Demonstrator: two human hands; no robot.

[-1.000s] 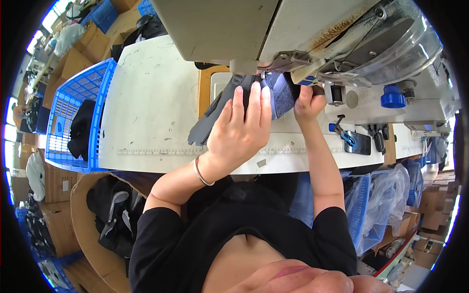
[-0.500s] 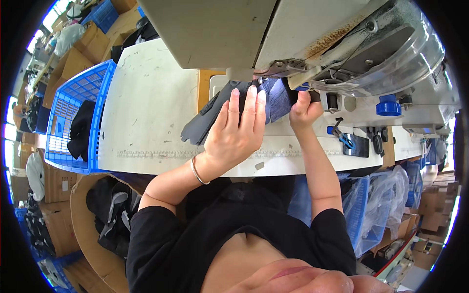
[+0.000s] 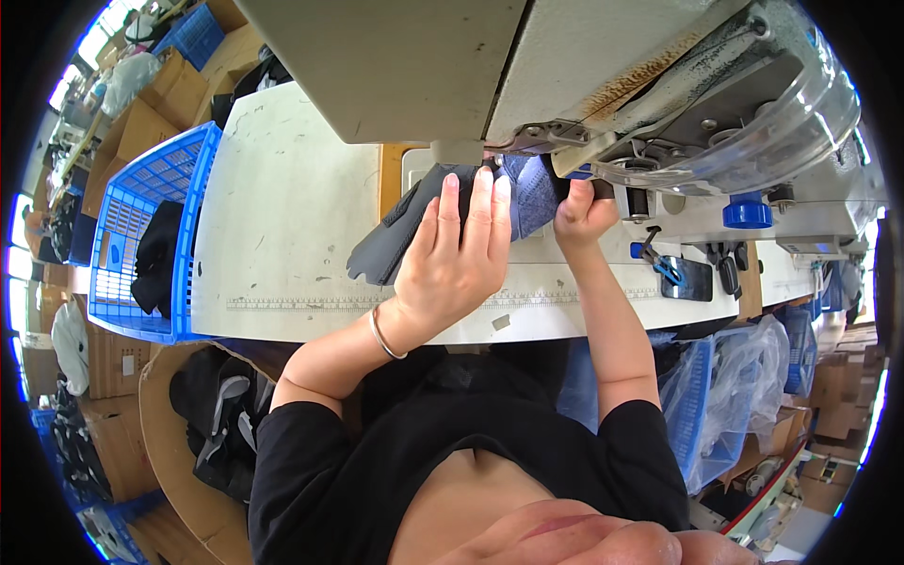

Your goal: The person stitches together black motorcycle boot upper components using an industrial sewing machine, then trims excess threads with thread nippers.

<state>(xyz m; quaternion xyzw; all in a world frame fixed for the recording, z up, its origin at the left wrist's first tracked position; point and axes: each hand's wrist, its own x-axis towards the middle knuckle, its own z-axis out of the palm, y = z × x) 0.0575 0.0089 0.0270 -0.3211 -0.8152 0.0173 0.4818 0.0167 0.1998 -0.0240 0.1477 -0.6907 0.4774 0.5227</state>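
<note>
At the left edge of the frame, a blue basket [image 3: 201, 235] is holding black cloth [image 3: 162, 264]; at lower left a carton [image 3: 160, 424] is holding black and grey pieces [image 3: 212, 414]. A white table [image 3: 282, 198] is stretching across the middle. Just above centre, grey fabric [image 3: 383, 247] is lying on it, its blue panel [image 3: 534, 198] reaching under the sewing machine [image 3: 414, 71] at the top. My left hand [image 3: 457, 259] is resting flat on the grey part, fingers straight. Well apart from it, my right hand [image 3: 586, 217] is curling at the blue panel's dark right edge; its fingers are mostly hiding, so I cannot tell whether they are gripping. Right of centre, a phone [image 3: 695, 281] is lying beside a blue tool [image 3: 667, 267]. At lower right, clear plastic [image 3: 749, 377] is draping over a blue crate [image 3: 695, 405].
</note>
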